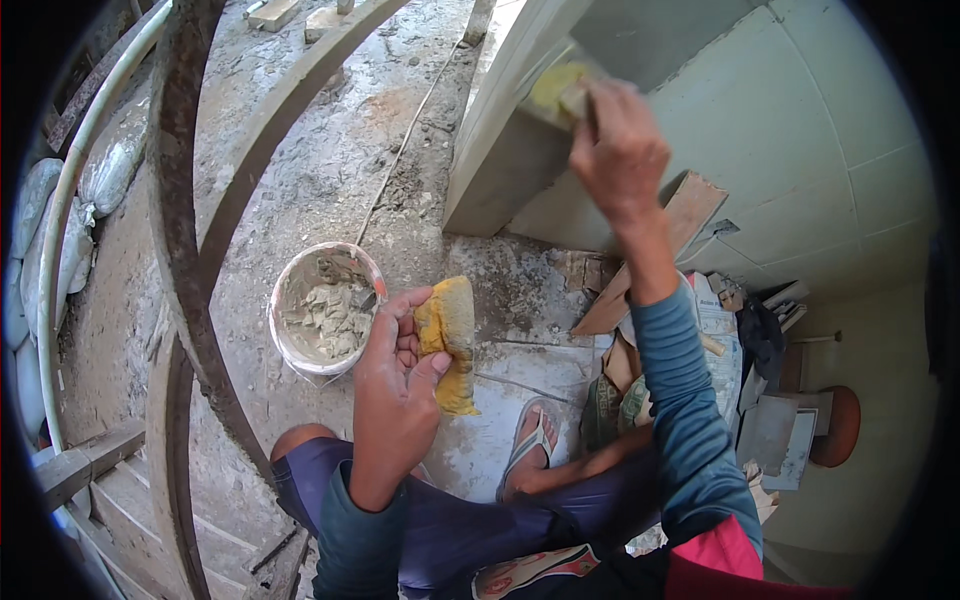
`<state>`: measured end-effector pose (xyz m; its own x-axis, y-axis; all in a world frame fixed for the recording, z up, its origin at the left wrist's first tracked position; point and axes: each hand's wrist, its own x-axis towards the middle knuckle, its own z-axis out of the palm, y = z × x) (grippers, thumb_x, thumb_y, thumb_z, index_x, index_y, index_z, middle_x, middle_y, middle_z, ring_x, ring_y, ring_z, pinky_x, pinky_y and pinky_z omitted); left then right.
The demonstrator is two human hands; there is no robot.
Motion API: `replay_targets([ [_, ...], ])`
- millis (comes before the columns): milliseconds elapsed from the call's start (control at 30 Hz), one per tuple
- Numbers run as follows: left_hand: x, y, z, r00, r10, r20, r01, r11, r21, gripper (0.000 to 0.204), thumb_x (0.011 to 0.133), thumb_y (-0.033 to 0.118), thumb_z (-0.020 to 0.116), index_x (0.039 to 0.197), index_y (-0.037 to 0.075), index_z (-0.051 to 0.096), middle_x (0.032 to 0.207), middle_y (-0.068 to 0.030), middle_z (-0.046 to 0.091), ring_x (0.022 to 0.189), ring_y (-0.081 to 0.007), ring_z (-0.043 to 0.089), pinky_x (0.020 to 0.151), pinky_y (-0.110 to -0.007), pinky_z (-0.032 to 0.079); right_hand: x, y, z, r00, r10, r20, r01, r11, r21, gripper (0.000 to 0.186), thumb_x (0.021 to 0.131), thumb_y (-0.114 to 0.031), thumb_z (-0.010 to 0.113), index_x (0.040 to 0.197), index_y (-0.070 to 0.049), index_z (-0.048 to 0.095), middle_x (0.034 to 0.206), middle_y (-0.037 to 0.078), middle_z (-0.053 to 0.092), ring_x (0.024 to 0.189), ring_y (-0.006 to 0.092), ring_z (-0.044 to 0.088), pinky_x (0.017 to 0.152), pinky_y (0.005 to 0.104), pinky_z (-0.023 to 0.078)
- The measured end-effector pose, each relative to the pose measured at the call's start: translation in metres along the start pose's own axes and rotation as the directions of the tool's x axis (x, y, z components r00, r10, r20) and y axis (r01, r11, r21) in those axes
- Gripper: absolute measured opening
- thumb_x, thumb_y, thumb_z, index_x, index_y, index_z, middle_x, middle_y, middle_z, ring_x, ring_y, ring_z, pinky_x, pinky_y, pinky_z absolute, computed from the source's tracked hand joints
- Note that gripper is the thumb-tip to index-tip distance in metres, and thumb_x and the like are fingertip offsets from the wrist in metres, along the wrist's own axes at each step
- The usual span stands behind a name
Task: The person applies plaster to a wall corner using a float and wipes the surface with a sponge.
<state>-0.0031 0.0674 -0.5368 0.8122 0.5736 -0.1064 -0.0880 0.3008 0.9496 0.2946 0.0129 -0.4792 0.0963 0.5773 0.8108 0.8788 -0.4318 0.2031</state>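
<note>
My left hand grips a yellow sponge, one side of it smeared grey. In my right hand, raised to the corner of the grey plastered column, is a blurred yellowish flat tool with a pale grip. The tool is at the column's surface, though blur hides whether it touches. A white bucket of thick grey mortar stands on the floor beside my left hand. Something metallic leans at the bucket's right rim, partly behind my fingers.
Curved metal bars cross the left side, with filled sacks beyond. A cable runs over the rough floor toward the bucket. At right, a wooden plank and piled scraps lean by the pale wall. My sandalled foot is below.
</note>
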Motion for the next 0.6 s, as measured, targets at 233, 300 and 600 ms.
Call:
replay_targets([
  [233,-0.004,0.005,0.004,1.0,0.01,0.026,-0.012,0.997,0.08,0.057,0.085,-0.013,0.05,0.139,0.001,0.043,0.119,-0.0099,0.053,0.11,-0.0149,0.053,0.099,-0.027,0.043,-0.211,-0.054,0.109,0.833,0.189,0.519,-0.331,0.923,0.196,0.036,0.072,0.0,0.064,0.108,-0.001,0.062,0.108,0.018,0.063,0.1,0.0367,0.062,0.082,0.0457,0.053],
  [300,-0.007,0.004,0.002,1.0,0.008,-0.028,-0.006,0.997,0.075,0.057,0.085,-0.011,0.052,0.14,0.001,0.043,0.12,-0.0101,0.054,0.109,-0.015,0.054,0.099,-0.028,0.043,-0.212,-0.063,0.108,0.88,0.321,0.351,-0.436,0.839,0.326,0.038,0.073,0.002,0.066,0.111,0.001,0.061,0.108,0.02,0.063,0.1,0.0381,0.062,0.085,0.0445,0.053],
  [600,0.001,-0.004,0.004,1.0,0.009,-0.021,-0.007,0.997,0.083,0.056,0.085,-0.008,0.053,0.14,0.001,0.043,0.118,-0.0111,0.056,0.106,-0.0159,0.057,0.098,-0.028,0.045,0.022,-0.017,-0.002,0.783,0.537,-0.313,-0.363,0.804,0.471,0.034,0.076,-0.004,0.076,0.106,0.005,0.063,0.103,0.021,0.065,0.088,0.037,0.066,0.077,0.0389,0.054],
])
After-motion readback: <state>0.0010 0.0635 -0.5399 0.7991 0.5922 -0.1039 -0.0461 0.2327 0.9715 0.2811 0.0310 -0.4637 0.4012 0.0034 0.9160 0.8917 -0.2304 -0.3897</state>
